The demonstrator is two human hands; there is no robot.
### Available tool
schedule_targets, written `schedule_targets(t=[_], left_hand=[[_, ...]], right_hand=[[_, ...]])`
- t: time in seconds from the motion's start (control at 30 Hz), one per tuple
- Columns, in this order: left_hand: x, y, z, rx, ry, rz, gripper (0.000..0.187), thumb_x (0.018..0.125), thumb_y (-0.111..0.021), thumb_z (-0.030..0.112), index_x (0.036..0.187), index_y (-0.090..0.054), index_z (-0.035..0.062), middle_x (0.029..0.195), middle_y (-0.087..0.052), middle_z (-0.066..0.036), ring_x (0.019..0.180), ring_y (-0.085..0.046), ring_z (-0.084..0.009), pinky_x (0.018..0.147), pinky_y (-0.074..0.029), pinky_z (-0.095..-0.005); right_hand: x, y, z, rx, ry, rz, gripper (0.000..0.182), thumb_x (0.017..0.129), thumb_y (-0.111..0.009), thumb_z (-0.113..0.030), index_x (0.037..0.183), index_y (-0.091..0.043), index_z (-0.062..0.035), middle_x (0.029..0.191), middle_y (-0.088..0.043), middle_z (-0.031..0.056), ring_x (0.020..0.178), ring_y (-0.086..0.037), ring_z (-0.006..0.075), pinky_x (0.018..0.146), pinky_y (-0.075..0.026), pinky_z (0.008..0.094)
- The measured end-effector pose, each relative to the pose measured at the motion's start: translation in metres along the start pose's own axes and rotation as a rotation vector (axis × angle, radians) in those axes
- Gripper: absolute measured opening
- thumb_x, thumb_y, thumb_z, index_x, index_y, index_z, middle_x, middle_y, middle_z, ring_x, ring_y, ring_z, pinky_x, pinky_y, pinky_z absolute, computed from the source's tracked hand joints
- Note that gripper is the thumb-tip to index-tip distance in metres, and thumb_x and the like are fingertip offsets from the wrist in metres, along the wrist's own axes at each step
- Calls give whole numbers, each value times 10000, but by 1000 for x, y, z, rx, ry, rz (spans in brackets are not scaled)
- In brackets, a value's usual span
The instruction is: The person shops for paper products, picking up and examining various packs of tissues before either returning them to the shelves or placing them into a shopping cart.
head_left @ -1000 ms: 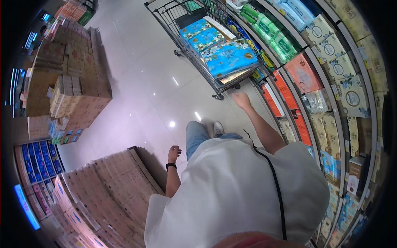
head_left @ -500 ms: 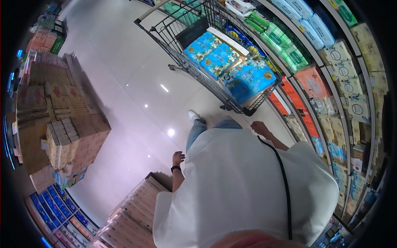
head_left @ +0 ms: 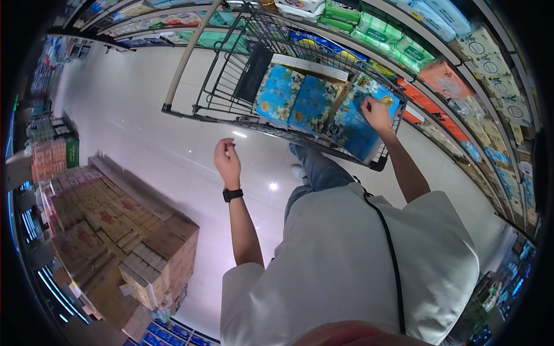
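Observation:
A black wire shopping cart (head_left: 225,119) stands in front of me with several blue flower-print packs (head_left: 314,102) in it. My right hand (head_left: 376,113) overlaps the pack (head_left: 353,128) at the cart's right end, its fingers curled in and nothing visible in them. To the left, my left hand (head_left: 228,164) is raised over the floor below the cart's side, fingers loosely bent, thumb apart, holding nothing. A dark watch (head_left: 232,195) circles that wrist. Beside the blue packs lies a long white-topped box (head_left: 309,66).
Shelves with green packs (head_left: 378,33) and an orange pack (head_left: 444,79) curve along the far side and right. A stack of cardboard cartons (head_left: 124,222) stands at the left on the shiny floor (head_left: 156,124). The cart's handle (head_left: 190,57) points left.
Both hands have risen and moved forward, the right one now over the cart's packs. My view has turned and come closer to the cart, and my legs have stepped.

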State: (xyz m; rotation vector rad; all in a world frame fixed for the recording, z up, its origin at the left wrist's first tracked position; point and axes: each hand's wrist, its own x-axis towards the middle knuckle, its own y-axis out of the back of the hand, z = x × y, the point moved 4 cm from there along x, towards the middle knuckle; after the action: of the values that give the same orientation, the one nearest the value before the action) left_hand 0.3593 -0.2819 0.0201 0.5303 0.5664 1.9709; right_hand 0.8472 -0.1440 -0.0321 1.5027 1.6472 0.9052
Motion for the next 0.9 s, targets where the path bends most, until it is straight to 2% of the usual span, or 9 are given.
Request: schedule_targets(t=[0.1, 0.13, 0.17, 0.23, 0.37, 0.5, 0.67, 0.83, 0.9], left_hand=[[97, -72, 52, 181, -350, -263, 132, 884, -574, 29, 988, -654, 12, 878, -655, -146, 819, -625, -293, 743, -497, -375], [129, -105, 62, 217, -417, -351, 159, 866, -585, 26, 1011, -648, 20, 909, -656, -150, 865, -616, -317, 769, -496, -395], [157, -141, 70, 250, -477, -440, 193, 848, -595, 22, 1035, -643, 29, 940, -658, -155, 910, -608, -341, 794, -495, -414], [202, -215, 66, 412, -581, -575, 287, 812, -606, 29, 1098, -623, 41, 1030, -661, -151, 1013, -595, -353, 858, -488, -436], [257, -361, 10, 586, -630, -804, 492, 772, -607, 58, 1255, -583, 150, 1255, -602, -69, 1202, -523, -315, 944, -446, -487], [256, -397, 5, 784, -771, -844, 545, 738, -716, 114, 1259, -568, 177, 1206, -615, -49, 1169, -533, -279, 953, -407, -488], [261, -409, -1, 919, -841, -845, 475, 760, -705, 129, 1223, -610, 172, 1140, -658, -53, 1074, -595, -269, 925, -400, -494], [271, -368, 33, 758, -947, -885, 517, 737, -778, 189, 1227, -616, 162, 1123, -655, -69, 1117, -585, -292, 980, -404, -504], [268, -320, 62, 416, -1060, -769, 513, 715, -784, 275, 1180, -619, 130, 1106, -653, -63, 1094, -568, -299, 931, -434, -499]], right_hand=[[86, -44, -23, -54, 164, 103, 181, 830, -678, -231, 937, -623, -95, 946, -643, 134, 959, -598, 340, 802, -486, 448], [115, -62, -24, -66, 162, 162, 328, 794, -715, -266, 1078, -635, -122, 1082, -642, 113, 1060, -594, 327, 883, -483, 457], [139, -79, -23, -53, 133, 165, 328, 794, -715, -266, 1078, -635, -122, 1082, -642, 113, 1060, -594, 327, 883, -483, 457], [165, -128, -17, -245, -65, -211, 580, 777, -768, -318, 1302, -576, -165, 1180, -649, 131, 1162, -586, 353, 994, -455, 513], [190, -148, -12, -268, -400, -398, 696, 782, -778, -347, 1404, -503, -200, 1242, -637, 126, 1213, -566, 346, 1022, -400, 615], [190, -158, -2, -260, -342, -412, 647, 788, -768, -312, 1383, -541, -199, 1259, -632, 136, 1219, -560, 357, 1003, -397, 645], [190, -152, -4, -254, -324, -311, 600, 752, -777, -297, 1313, -600, -177, 1237, -637, 163, 1221, -560, 349, 1013, -407, 616], [172, -118, -32, -145, -356, -298, 646, 778, -721, -362, 1371, -542, -177, 1266, -648, 127, 1288, -515, 365, 1094, -328, 589], [146, -100, -35, -274, -223, -79, 665, 771, -722, -412, 1369, -540, -183, 1297, -629, 110, 1309, -492, 367, 1091, -350, 552]])
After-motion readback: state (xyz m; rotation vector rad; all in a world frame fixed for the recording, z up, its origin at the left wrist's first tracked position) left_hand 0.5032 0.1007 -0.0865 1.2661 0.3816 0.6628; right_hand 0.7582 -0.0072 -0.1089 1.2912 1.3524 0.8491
